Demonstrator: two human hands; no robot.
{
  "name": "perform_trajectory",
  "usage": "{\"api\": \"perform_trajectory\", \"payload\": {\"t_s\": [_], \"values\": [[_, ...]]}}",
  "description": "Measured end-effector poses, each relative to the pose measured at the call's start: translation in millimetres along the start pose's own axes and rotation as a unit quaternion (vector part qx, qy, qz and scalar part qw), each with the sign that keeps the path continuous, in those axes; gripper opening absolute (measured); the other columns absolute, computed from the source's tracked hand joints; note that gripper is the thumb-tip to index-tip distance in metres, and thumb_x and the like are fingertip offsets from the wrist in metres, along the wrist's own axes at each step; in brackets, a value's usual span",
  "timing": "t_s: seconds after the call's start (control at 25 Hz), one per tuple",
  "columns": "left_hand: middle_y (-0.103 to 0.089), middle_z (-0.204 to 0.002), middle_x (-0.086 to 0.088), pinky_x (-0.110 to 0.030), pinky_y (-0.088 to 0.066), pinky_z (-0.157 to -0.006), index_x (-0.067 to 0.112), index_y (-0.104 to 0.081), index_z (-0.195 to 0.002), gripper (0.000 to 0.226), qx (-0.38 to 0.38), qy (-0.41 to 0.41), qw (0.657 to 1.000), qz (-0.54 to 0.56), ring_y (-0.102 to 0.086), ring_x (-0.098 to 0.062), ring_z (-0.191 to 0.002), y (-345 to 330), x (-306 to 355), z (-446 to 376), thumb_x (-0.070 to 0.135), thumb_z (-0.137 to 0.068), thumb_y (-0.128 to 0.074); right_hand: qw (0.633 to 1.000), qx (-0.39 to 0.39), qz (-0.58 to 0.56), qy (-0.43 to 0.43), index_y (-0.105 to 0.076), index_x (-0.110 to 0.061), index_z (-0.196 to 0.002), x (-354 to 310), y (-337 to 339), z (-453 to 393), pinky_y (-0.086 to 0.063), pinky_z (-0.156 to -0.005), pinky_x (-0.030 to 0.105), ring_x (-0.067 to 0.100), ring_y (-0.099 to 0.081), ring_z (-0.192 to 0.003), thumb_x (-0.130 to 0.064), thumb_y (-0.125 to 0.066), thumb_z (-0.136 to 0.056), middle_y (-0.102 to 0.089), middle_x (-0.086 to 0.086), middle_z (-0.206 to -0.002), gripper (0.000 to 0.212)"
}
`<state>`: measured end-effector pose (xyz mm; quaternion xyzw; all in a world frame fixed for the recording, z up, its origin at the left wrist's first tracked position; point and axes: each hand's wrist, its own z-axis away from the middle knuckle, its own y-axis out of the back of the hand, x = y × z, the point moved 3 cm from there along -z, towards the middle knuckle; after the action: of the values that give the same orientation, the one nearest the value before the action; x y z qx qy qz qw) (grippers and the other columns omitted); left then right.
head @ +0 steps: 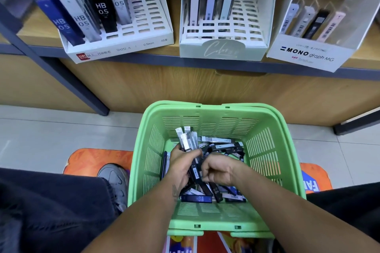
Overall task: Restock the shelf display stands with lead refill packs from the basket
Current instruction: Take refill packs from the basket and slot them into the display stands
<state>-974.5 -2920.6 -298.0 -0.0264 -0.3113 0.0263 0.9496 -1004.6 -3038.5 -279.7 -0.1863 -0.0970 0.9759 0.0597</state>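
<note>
Fingers of the left hand (pixel 181 162) grip a bundle of lead refill packs (pixel 188 139) — the right hand (pixel 218 170) pinches one black pack (pixel 195 170) — inside the green basket (pixel 265 150).

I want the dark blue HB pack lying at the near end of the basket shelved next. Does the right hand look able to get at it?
Probably yes. The blue pack lies uncovered on top, just below the right hand, though that hand is already pinching other packs.

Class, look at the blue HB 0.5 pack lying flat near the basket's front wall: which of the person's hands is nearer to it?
Left. The left hand, gripping a bundle of packs, sits just above the blue HB pack; the right hand is farther to its right.
</note>
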Motion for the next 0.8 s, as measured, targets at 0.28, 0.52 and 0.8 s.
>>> {"api": "perform_trajectory", "payload": {"t_s": [0.28, 0.52, 0.8], "values": [[-0.074, -0.099, -0.020, -0.053, -0.061, -0.078, 0.003, -0.063, -0.111, 0.061, -0.016, -0.020, 0.999, -0.028, -0.073, -0.037, -0.091, 10.5, 2.9, -20.7, 0.008, -0.055, -0.085, 0.976, 0.009, 0.213, 0.049, -0.057, -0.001, -0.124, -16.9, 5.3, 1.9, -0.058, -0.094, 0.048, 0.017, -0.073, -0.083, 0.019, -0.043, -0.079, -0.067, 0.008, -0.094, 0.052], [-0.076, -0.092, -0.020, -0.039, -0.062, -0.070, 0.005, -0.070, -0.104, 0.041, -0.127, -0.027, 0.978, -0.164, -0.072, -0.029, -0.076, 8.1, 31.0, 19.5, -0.008, -0.067, -0.081, 0.957, -0.001, 0.265, 0.121, -0.063, -0.005, -0.120, -53.8, 11.5, 31.3, -0.057, -0.079, 0.034, 0.032, -0.070, -0.109, 0.015, -0.058, -0.079, -0.073, 0.019, -0.114, 0.046], [-0.070, -0.075, -0.017, -0.031, -0.055, -0.053, -0.004, -0.063, -0.105, 0.035, -0.245, -0.088, 0.930, -0.261, -0.068, -0.026, -0.063, 6.7, 115.7, 88.6, -0.017, -0.073, -0.067, 0.940, -0.088, 0.277, 0.178, -0.064, -0.004, -0.113, -108.5, 4.4, 127.3, -0.059, -0.075, 0.029, 0.030, -0.071, -0.108, 0.018, -0.063, -0.085, -0.074, 0.017, -0.112, 0.035]]}}
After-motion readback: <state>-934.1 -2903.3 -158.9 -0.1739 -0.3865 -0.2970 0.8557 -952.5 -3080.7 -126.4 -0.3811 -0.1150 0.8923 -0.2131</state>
